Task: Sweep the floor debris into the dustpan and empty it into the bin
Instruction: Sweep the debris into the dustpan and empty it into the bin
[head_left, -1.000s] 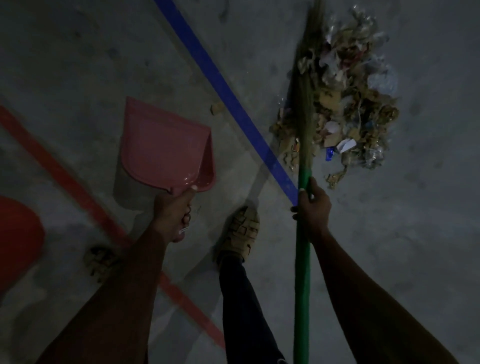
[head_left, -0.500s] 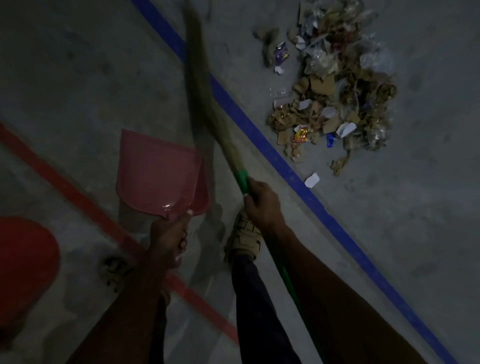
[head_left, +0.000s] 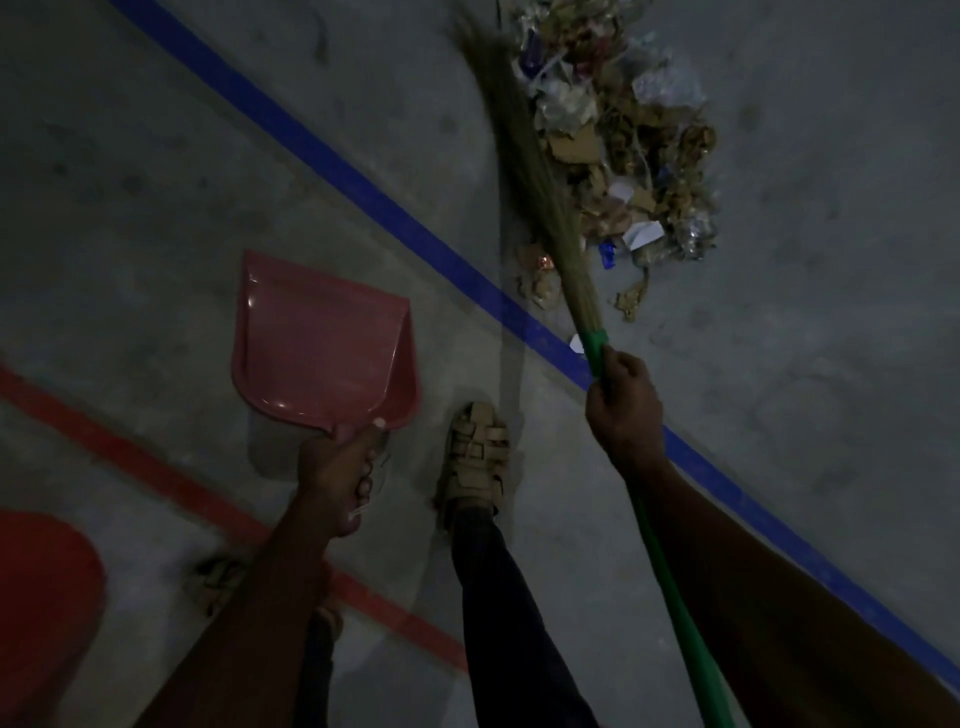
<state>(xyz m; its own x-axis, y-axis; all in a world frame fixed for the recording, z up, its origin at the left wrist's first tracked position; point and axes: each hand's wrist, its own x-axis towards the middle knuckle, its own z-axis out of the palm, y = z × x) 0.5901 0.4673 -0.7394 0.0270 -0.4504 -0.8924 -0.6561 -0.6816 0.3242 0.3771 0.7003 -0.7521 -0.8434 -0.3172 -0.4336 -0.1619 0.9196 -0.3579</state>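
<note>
Head view: we note the debris pile (head_left: 623, 156) (card scraps, wrappers, clear plastic) on grey floor (head_left: 831, 364) beyond the blue line (head_left: 363, 192). Broom (head_left: 540, 182) bristles lie along the pile's left edge, blurred. Right hand (head_left: 623, 405) grips the green handle just below the bristles. Left hand (head_left: 337, 473) holds the pink dustpan (head_left: 322, 343) by its handle, between blue line and red line (head_left: 156, 467), well apart from the pile. A red object (head_left: 41, 597) sits lower left; sandalled foot (head_left: 475, 452) between the hands
</note>
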